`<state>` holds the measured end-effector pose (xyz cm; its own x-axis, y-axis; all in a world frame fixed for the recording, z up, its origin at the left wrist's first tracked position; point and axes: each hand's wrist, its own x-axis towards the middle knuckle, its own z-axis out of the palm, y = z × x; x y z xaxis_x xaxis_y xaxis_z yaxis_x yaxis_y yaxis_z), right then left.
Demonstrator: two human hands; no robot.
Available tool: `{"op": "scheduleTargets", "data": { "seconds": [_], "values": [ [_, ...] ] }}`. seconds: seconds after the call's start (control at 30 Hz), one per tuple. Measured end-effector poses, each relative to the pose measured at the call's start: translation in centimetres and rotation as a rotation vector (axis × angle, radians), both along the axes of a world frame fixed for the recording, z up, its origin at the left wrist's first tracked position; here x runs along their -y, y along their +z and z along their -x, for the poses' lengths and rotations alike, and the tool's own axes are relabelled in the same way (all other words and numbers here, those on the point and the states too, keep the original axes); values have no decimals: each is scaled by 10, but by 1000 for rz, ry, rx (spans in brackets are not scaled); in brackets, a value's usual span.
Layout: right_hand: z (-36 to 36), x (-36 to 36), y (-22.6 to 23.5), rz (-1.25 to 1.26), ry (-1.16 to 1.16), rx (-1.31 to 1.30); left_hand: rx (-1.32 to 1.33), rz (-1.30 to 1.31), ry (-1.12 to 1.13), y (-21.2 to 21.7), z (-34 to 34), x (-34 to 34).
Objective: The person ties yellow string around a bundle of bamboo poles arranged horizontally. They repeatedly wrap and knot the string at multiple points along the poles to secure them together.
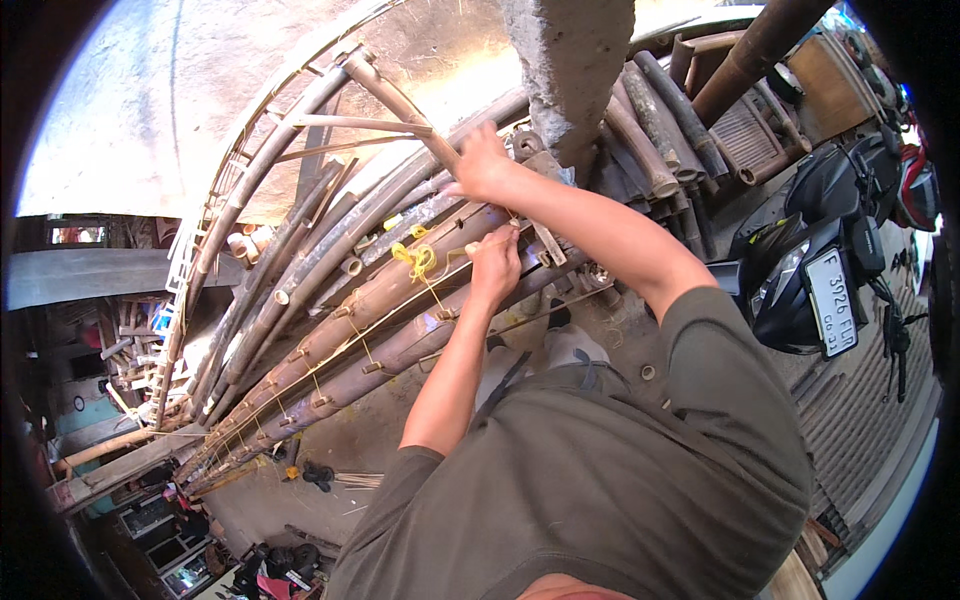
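Grip of the left hand (495,265) is curled closed at the paired bamboo poles (402,343) — anything pinched inside can't be made out; right hand (484,165) is blurred, farther off, state can't tell. Poles run from left to centre, in front of the person. Probably hollow, stiff, lightish but long, smooth enough to roll; hold mid-length between the pegs (372,367). Yellow string (416,262) looks soft, tangle-prone — take a loose end.

Smooth bamboo poles (385,290), rough concrete pillar (570,80)
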<state>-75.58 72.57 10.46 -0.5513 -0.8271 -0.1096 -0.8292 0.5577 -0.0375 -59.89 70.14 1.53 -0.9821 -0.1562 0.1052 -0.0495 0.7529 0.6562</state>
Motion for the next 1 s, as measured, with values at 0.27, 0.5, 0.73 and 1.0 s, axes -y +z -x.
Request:
{"op": "scheduleTargets", "data": {
  "seconds": [0.27, 0.5, 0.73, 1.0],
  "values": [
    [-69, -105, 37, 368, 161, 1122, 80, 335, -155, 22, -5, 3],
    [-179, -156, -68, 665, -100, 1018, -105, -406, 80, 33, 38, 9],
    [-203, -160, -54, 573, -263, 779, 12, 157, 177, -33, 140, 89],
    [-302, -41, -71, 758, -217, 635, 33, 193, -13, 53, 18, 213]
  ]
}}
